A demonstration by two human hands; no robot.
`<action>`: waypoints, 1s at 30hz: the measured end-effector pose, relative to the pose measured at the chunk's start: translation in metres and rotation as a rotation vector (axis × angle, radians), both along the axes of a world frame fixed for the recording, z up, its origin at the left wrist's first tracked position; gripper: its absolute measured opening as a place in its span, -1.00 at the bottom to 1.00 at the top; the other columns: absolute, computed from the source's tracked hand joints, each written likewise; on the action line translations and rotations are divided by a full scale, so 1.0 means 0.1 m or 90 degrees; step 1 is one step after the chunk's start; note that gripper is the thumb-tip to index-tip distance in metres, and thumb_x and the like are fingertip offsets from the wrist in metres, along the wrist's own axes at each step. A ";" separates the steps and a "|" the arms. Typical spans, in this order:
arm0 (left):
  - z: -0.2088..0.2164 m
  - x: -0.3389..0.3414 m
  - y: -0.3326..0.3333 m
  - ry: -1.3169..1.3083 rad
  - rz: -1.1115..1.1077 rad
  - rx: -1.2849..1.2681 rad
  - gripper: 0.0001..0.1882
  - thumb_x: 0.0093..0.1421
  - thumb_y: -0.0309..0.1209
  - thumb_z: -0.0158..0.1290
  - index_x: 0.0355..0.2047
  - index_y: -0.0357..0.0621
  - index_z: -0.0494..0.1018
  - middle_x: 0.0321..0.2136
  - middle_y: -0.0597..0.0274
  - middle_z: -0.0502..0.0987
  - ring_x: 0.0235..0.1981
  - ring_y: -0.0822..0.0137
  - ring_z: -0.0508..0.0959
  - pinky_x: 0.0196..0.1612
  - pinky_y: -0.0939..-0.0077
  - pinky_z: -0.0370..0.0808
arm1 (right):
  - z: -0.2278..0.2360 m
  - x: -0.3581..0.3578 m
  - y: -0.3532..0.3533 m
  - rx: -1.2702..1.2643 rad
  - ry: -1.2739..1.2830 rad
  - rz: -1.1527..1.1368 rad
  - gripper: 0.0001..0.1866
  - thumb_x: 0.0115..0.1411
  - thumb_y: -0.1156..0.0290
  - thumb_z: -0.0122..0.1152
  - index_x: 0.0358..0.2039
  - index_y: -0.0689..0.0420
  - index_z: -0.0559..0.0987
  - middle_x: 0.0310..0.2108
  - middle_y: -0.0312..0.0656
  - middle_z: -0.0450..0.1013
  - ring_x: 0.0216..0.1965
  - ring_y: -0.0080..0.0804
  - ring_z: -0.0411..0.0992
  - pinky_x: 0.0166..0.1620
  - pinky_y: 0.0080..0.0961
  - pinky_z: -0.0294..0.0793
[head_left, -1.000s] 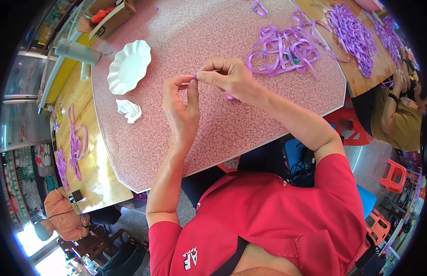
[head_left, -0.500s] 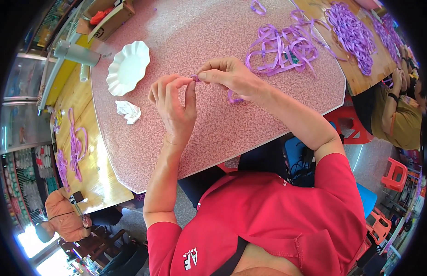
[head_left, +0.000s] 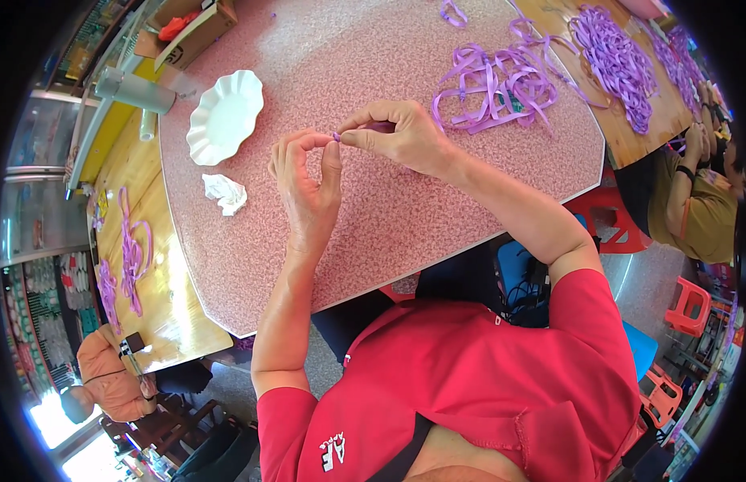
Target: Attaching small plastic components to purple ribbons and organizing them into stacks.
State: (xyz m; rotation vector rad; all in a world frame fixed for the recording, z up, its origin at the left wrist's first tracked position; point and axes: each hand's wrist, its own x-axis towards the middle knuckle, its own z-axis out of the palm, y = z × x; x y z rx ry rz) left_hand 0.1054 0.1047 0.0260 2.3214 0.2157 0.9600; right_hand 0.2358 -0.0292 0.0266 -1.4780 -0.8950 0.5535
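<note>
Purple ribbon (head_left: 337,137) between both hands (head_left: 307,189) (head_left: 405,138)

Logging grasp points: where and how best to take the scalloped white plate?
Probably pinch the right rim of the scalloped white plate, coming in from the right: the fluted rim surrounds a flatter middle and looks pinchable, and the left hand is on that side. The near edge seems worse, with the crumpled white tissue close by.

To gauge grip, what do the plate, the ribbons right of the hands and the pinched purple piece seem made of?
Plate: ceramic or hard plastic; it looks white, smooth, faintly glossy. Ribbons: likely synthetic fabric, satiny; pale sheen on flat, limp loops. Purple piece: perhaps ribbon, by colour; too small to tell its finish.
</note>
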 end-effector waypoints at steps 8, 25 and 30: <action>-0.12 -0.01 0.02 0.009 -0.006 -0.038 -0.85 0.25 -0.36 0.13 -0.26 -0.15 0.45 -0.22 0.13 0.50 -0.09 0.14 0.47 0.06 0.22 0.28 | -0.04 0.02 0.01 -0.011 -0.022 0.044 -0.85 0.21 0.39 0.34 -0.25 0.18 0.68 -0.46 -0.37 0.53 -0.42 -0.72 0.40 -0.38 -0.69 0.37; -0.12 -0.01 0.01 0.018 -0.044 -0.242 -0.85 0.30 -0.39 0.12 -0.28 -0.23 0.46 -0.35 0.16 0.50 -0.26 0.30 0.50 -0.12 0.42 0.41 | -0.13 0.10 0.02 -0.011 -0.072 0.046 -0.80 0.15 0.31 0.37 -0.25 0.12 0.72 -0.47 -0.30 0.56 -0.47 -0.58 0.41 -0.37 -0.54 0.40; -0.10 -0.07 0.04 0.030 -0.039 -0.267 -0.85 0.30 -0.40 0.12 -0.27 -0.24 0.47 -0.36 0.20 0.51 -0.28 0.37 0.50 -0.14 0.46 0.43 | 0.11 0.09 0.07 -0.073 -0.169 0.058 -0.81 0.15 0.35 0.34 -0.28 0.18 0.70 -0.43 -0.25 0.59 -0.43 -0.53 0.46 -0.33 -0.51 0.44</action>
